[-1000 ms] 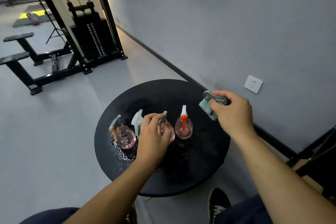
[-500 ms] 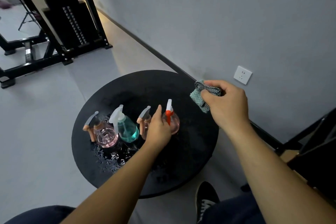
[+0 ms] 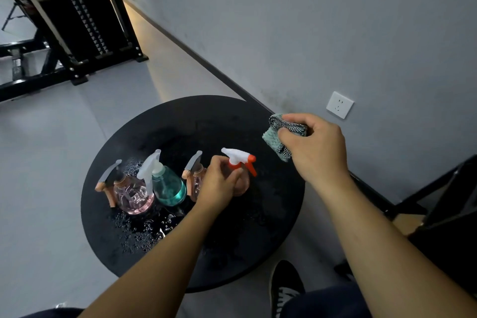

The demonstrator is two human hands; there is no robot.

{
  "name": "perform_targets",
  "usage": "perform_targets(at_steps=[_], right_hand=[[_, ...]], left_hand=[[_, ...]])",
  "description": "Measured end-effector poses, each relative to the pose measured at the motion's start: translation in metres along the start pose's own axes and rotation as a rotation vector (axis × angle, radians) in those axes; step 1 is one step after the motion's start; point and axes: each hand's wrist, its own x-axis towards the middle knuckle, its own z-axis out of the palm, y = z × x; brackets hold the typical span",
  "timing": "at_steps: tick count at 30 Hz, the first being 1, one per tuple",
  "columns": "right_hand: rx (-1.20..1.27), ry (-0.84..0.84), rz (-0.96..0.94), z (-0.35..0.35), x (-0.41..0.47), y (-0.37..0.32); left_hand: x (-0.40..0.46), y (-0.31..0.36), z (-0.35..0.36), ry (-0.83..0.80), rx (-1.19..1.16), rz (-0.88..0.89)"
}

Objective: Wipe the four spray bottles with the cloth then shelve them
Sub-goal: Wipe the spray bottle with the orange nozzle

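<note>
Several spray bottles stand in a row on a round black table (image 3: pixel 258 116). From the left: a pink bottle with a grey-and-copper head (image 3: pixel 131 193), a teal bottle with a white head (image 3: pixel 169 187), a pink bottle with a grey head (image 3: pixel 195 175), and a pink bottle with a white-and-red trigger head (image 3: pixel 238 160). My left hand (image 3: pixel 219 183) grips the neck of the red-trigger bottle and hides most of its body. My right hand (image 3: pixel 315 147) holds a folded teal-and-checked cloth (image 3: pixel 277 136) above the table's right edge.
Water drops (image 3: pixel 144 230) lie on the table in front of the left bottles. A grey wall with a socket (image 3: pixel 339 105) runs along the right. A black frame (image 3: pixel 438 204) stands at the far right. Gym equipment (image 3: pixel 77 20) stands at the back left. My shoe (image 3: pixel 285 286) is below the table.
My left hand has moved right from the grey-headed bottles onto the red-trigger bottle and closed round its neck. The right hand keeps the cloth in about the same place.
</note>
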Motion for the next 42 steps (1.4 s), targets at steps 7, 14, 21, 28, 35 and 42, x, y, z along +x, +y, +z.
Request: perform_targets(at_steps=[7, 14, 21, 28, 35, 42], right_hand=[[0.006, 0.008, 0.008, -0.003, -0.002, -0.002], [-0.004, 0.027, 0.028, -0.006, -0.001, -0.002], [0.009, 0.028, 0.016, -0.01, 0.0, -0.001], [0.058, 0.025, 0.014, -0.014, 0.001, -0.005], [0.092, 0.032, -0.028, -0.014, -0.002, -0.025], [0.154, 0.029, -0.032, 0.003, -0.003, -0.053]], left_hand=[[-0.014, 0.005, 0.002, -0.033, 0.045, 0.021], [-0.02, 0.009, 0.002, 0.013, 0.069, 0.028], [-0.037, 0.014, -0.001, -0.126, -0.045, 0.018], [-0.042, 0.053, -0.022, -0.01, -0.15, -0.026], [-0.044, 0.134, -0.089, -0.043, -0.526, -0.031], [-0.046, 0.143, -0.167, -0.043, -0.696, -0.114]])
